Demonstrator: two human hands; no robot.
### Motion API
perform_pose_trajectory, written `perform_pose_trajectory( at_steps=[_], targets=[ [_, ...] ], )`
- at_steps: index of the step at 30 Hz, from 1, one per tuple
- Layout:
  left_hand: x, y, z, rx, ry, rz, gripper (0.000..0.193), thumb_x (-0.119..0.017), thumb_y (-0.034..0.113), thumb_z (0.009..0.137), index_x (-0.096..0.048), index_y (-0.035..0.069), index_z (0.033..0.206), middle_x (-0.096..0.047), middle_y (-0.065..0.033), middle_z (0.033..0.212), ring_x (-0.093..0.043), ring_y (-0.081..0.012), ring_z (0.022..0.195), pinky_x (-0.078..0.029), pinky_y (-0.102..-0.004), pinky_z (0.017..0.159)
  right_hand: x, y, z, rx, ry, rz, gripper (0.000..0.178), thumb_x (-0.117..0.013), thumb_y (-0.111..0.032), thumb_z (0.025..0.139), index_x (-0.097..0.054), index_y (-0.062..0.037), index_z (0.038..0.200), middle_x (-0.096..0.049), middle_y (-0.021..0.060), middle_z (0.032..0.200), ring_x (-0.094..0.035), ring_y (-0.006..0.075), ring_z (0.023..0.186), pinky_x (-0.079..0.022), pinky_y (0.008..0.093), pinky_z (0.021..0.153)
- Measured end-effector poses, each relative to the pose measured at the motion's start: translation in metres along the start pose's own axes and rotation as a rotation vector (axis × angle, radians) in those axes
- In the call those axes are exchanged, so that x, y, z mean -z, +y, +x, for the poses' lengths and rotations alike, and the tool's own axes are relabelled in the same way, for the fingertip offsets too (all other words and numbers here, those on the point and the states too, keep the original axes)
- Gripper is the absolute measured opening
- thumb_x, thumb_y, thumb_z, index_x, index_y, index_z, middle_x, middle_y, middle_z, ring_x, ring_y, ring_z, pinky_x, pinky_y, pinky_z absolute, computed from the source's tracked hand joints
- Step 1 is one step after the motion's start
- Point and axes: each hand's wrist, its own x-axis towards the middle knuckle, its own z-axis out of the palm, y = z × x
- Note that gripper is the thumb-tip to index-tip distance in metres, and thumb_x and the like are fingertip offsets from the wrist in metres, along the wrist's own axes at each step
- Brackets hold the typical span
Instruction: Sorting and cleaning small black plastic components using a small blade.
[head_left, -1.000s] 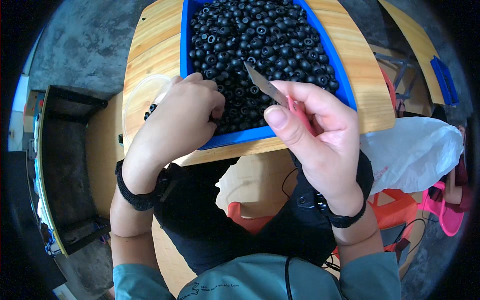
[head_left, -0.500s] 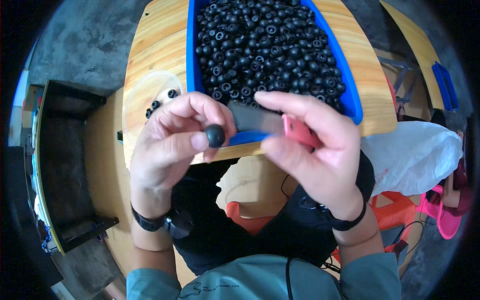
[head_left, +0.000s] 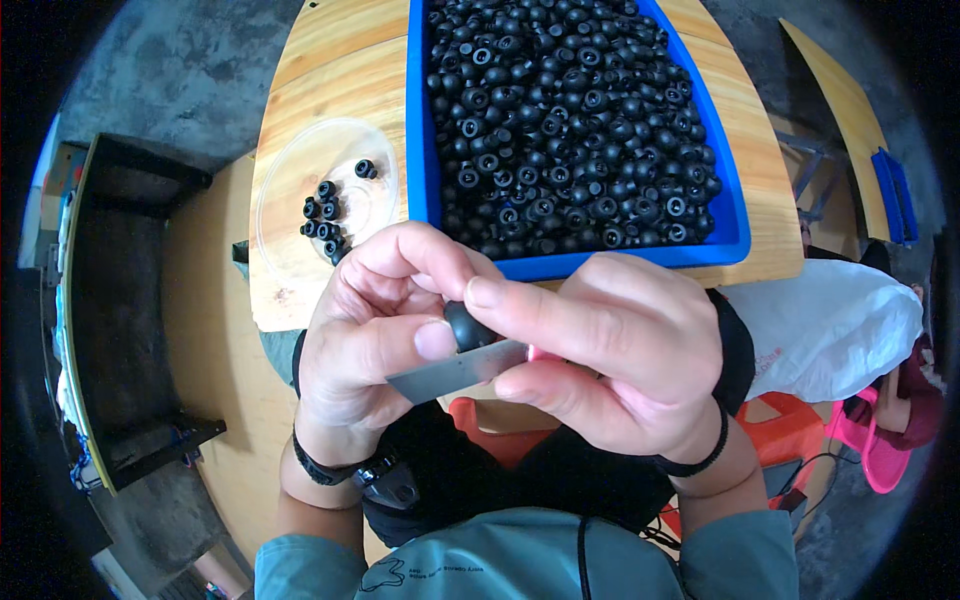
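Pinched between the thumb and fingers of my left hand (head_left: pixel 365 315) is a black rubber ball-shaped part (head_left: pixel 467 327). My right hand (head_left: pixel 635 350) grips a flat, wide-bladed knife (head_left: pixel 450 375), its pink handle mostly covered by my fingers. The grey blade lies across the underside of the part, close against it. My right index fingertip rests beside the top of the part. Just beyond my hands stands a blue tray (head_left: pixel 742 225) heaped with the same kind of black parts (head_left: pixel 570 120), many showing a hollow ring end.
To the left of the tray, a clear round plastic dish (head_left: pixel 270 195) with several black parts lies on the wooden table (head_left: pixel 330 85). A white plastic bag (head_left: pixel 825 325) and an orange stool (head_left: pixel 790 430) are at the right. A black shelf (head_left: pixel 120 300) stands at the left.
The knife has swung from in front of the tray down to the part, and my hands have come together. The tray and dish now sit further right in view, with more of the dish showing.
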Motion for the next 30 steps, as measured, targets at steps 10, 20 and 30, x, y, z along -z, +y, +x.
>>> perform_pose_trajectory(
  at_steps=[10,20,30],
  targets=[
    [-0.0014,0.0007,-0.0034,-0.038,0.004,0.044,0.021,-0.059,0.0,0.072,-0.054,-0.002,0.093,-0.058,-0.0192,0.094,-0.059,-0.023,0.085,-0.049,-0.0321,0.077,0.0011,-0.002,-0.0011,-0.032,-0.037,0.007,0.033,-0.072,-0.014,0.069,-0.064,-0.0011,0.098,-0.059,0.0029,0.062,-0.046,0.0125,0.047,-0.035,0.0226,0.042],
    [0.0006,0.0004,-0.0048,-0.037,0.018,0.06,0.021,-0.06,0.003,0.072,-0.055,-0.001,0.092,-0.058,-0.0172,0.094,-0.059,-0.02,0.084,-0.048,-0.0295,0.076,0.0009,-0.0046,-0.0015,-0.066,-0.042,0.043,0.032,-0.072,-0.013,0.069,-0.065,-0.0014,0.097,-0.057,0.0031,0.06,-0.045,0.0113,0.047,-0.034,0.0212,0.042],
    [-0.0015,0.0015,-0.0057,-0.038,0.032,0.081,0.019,-0.061,0.0,0.071,-0.056,-0.002,0.089,-0.058,-0.0179,0.092,-0.059,-0.0196,0.082,-0.048,-0.0286,0.075,-0.0002,-0.0066,-0.0016,-0.086,-0.027,0.071,0.032,-0.073,-0.013,0.068,-0.065,-0.003,0.098,-0.05,0.0012,0.055,-0.043,0.0104,0.045,-0.032,0.0216,0.041]
  ],
)
